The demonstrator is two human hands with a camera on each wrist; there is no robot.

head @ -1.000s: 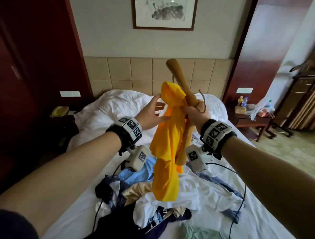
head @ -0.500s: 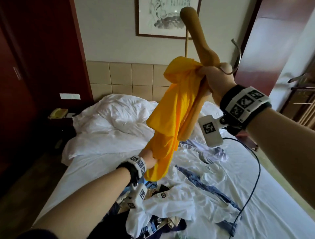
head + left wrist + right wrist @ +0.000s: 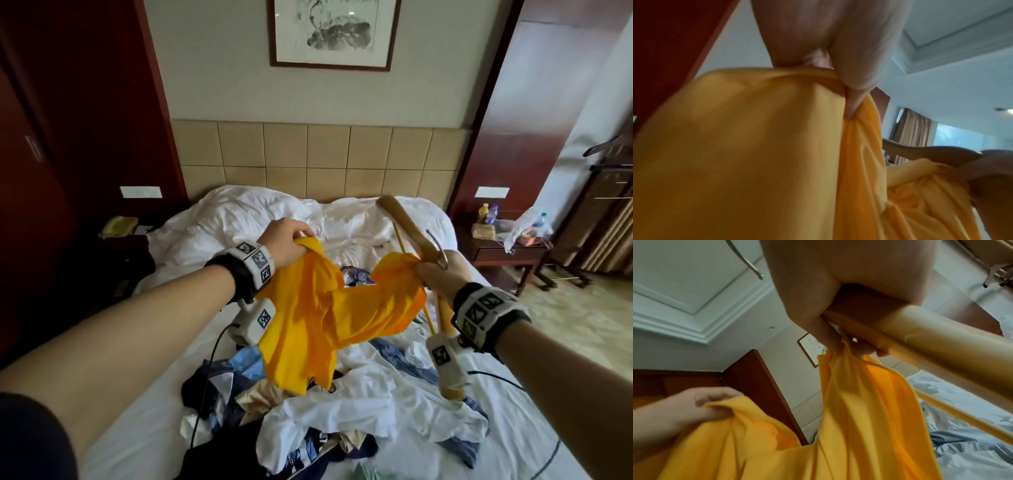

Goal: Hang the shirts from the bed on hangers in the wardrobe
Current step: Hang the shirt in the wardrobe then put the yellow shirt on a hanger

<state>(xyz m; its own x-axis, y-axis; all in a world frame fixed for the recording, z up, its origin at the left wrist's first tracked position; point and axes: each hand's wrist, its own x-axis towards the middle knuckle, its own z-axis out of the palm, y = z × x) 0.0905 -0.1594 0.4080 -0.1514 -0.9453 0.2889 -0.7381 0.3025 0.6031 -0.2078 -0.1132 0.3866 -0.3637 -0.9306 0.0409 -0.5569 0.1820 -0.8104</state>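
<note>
1. Head view: the yellow shirt (image 3: 329,315) hangs in the air above the bed (image 3: 144,394), stretched between both hands. The left hand (image 3: 286,241) has its fingers curled down and pinches one bunched corner of the cloth. The right hand (image 3: 442,274) is closed around the wooden hanger (image 3: 404,226) and also holds the other bunch of the shirt against it. The long axis of the hanger runs slanted, its far end toward the headboard (image 3: 325,157) and its near end low, close to the person; the middle is covered by the right hand, and the lower arm is partly behind the wrist camera. The metal hook (image 3: 436,245) sticks out just above the knuckles. Under the shirt a pile of other clothes (image 3: 342,411) lies on the bed; single garments there are hard to separate

2. Left wrist view: blurred. The thumb and fingers (image 3: 855,97) press together on a fold of the shirt (image 3: 748,146), which fills most of the picture. On the far side the right hand (image 3: 990,175) and a part of the hanger (image 3: 931,152) are dark and cut off

3. Right wrist view: the fingers (image 3: 830,337) wrap the hanger (image 3: 941,347) and pinch the shirt (image 3: 859,402) edge below it. The hanger's end leaves the picture, and the hook (image 3: 748,261) is cut at the top. The left hand (image 3: 694,404) grips the cloth, its fingertips hidden in the fold
</note>
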